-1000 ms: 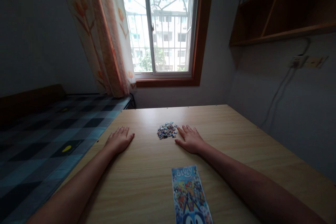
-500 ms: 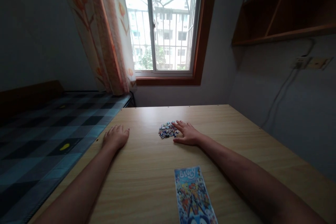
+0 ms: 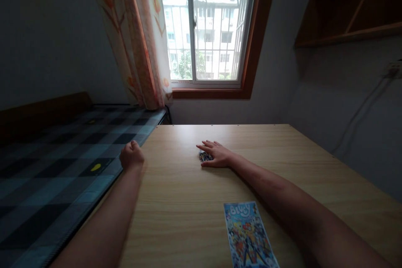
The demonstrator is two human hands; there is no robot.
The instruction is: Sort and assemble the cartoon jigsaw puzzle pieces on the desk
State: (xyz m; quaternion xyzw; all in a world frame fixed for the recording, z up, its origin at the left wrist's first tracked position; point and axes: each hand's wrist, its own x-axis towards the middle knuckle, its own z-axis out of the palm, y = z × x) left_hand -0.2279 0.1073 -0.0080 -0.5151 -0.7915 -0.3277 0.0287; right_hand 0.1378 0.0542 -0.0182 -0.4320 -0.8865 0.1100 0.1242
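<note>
My right hand [image 3: 216,154] lies with fingers spread over a small heap of jigsaw puzzle pieces [image 3: 205,157] and hides most of it. A few multicoloured pieces show between the thumb and the index finger. My left hand [image 3: 132,155] is curled into a fist at the left edge of the wooden table [image 3: 176,192], and nothing shows in it. Nearer to me lies a blue printed sheet [image 3: 249,234] with the word "Bluey" and many cartoon figures; its lower end runs out of the picture.
A bed with a checked cover [image 3: 75,155] adjoins the table on the left. Behind the table are a window [image 3: 216,25] and a flowered curtain [image 3: 138,42]. A wooden shelf [image 3: 348,35] hangs on the right wall, with a cable [image 3: 361,109] below.
My left hand has gone from lying flat on the table to a fist at its left edge. My right hand has shifted left over the pieces, covering more. The camera view has turned slightly left.
</note>
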